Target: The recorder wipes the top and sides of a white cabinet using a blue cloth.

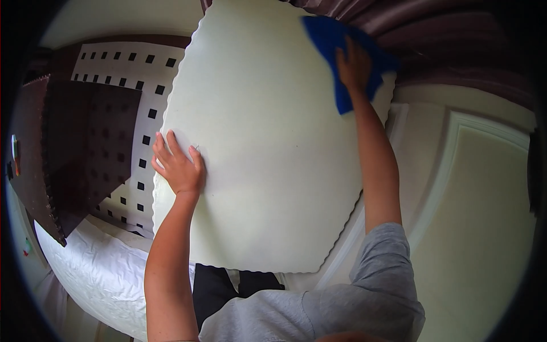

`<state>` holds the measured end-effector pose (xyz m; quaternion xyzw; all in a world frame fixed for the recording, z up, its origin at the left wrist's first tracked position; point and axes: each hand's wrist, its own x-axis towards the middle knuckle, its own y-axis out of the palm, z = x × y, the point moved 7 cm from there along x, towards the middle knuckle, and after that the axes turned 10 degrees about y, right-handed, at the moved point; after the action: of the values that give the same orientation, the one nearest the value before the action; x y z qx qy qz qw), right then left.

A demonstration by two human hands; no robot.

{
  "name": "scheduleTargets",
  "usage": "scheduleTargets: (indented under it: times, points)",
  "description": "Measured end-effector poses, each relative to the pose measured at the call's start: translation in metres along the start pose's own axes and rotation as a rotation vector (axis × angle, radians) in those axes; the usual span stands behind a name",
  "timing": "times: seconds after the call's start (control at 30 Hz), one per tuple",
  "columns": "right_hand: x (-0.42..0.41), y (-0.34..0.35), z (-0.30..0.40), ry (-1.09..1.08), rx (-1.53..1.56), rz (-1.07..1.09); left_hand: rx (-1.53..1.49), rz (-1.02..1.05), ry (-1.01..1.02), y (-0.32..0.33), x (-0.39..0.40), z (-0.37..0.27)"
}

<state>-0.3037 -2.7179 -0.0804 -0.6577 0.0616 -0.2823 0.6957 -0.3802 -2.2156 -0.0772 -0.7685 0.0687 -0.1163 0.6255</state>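
A large cream-coloured table top [265, 141] with a scalloped edge lies before me. Near its far right corner my right hand [354, 66] presses flat on a blue cloth [327, 47], which spreads out around the fingers and is slightly blurred. The cloth reaches over the right edge of the top. My left hand [179, 164] rests on the left edge, fingers spread, with no object in it. A few tiny dark specks show on the surface.
Dark maroon curtain folds [448, 42] hang beyond the far right edge. At the left stands a glossy dark brown furniture piece [94, 141], by a white floor with black squares [147, 128]. Shiny white fabric [102, 273] lies at lower left, a pale panelled door [478, 205] at right.
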Motion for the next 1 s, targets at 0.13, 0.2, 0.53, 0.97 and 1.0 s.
scheduleTargets:
  times: [0.13,0.2,0.53,0.97,1.0]
  points:
    - [-0.052,-0.032,-0.141,0.331,-0.218,-0.171,-0.054,-0.024,-0.031,0.003,0.003,-0.012]
    - [-0.078,-0.029,-0.116,0.448,-0.257,-0.060,-0.044,0.003,-0.025,0.001,0.003,-0.009]
    - [-0.032,0.017,0.241,0.015,0.120,-0.198,-0.027,-0.056,-0.039,-0.004,0.001,-0.009]
    - [-0.044,0.004,0.167,-0.225,0.096,-0.067,-0.009,-0.086,-0.039,-0.007,0.001,-0.005]
    - [-0.054,-0.007,0.129,-0.181,0.043,-0.093,-0.001,-0.093,-0.036,-0.008,0.001,-0.004]
